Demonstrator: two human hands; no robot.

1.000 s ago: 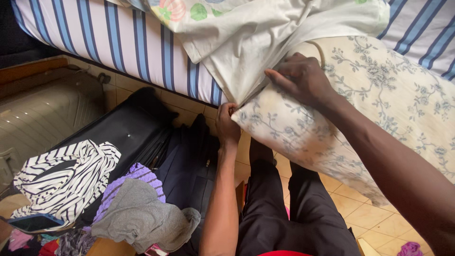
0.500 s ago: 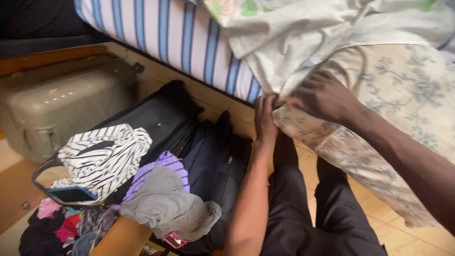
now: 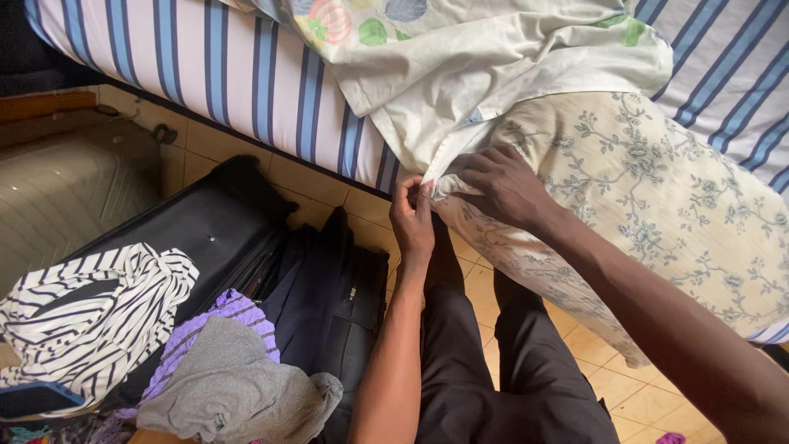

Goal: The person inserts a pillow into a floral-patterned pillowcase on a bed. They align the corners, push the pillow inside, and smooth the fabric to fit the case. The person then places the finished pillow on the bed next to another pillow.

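Hands (image 3: 415,218) pinched on pillow (image 3: 657,205) corner

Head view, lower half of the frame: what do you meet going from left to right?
Striped black-and-white garment → grey garment on purple cloth → dark bag → left hand → right hand → floral pillow.

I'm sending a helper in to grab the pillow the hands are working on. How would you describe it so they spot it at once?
Start at the blue-and-white striped mattress. The pillow hangs off its edge at the right, its corner pinched by the left hand and right hand. Its cream cover with grey-blue flower sprigs differs from the white sheet with bright coloured prints above it.
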